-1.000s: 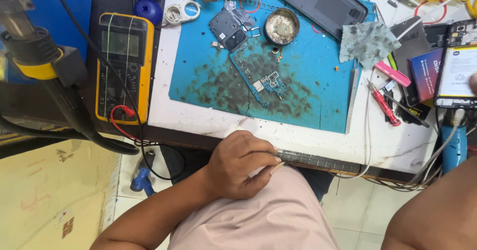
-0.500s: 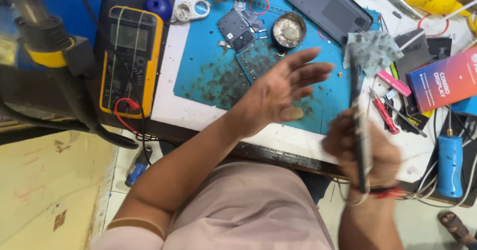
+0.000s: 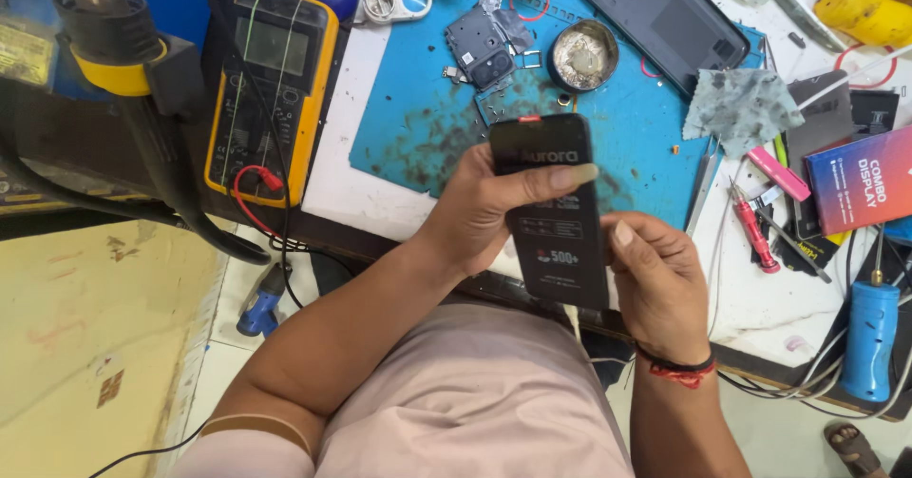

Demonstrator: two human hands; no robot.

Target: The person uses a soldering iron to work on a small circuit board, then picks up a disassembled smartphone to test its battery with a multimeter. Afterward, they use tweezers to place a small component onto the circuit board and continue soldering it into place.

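Both hands have closed in since half a second ago: left hand [image 3: 489,207], then spread open, now wraps the black display panel [image 3: 553,207], thumb across its face; right hand [image 3: 655,274] pinches its lower edge. Panel sits flat-on above the bench [image 3: 361,179] edge and blue mat [image 3: 418,126].

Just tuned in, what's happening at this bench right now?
A person sits at a cluttered repair bench and holds a flat black phone display panel upright in both hands above the blue work mat. The left hand grips its upper part with the thumb across the front; the right hand pinches its lower right edge. On the mat lie a phone back housing, small phone parts and a round tin. A yellow multimeter sits to the left.
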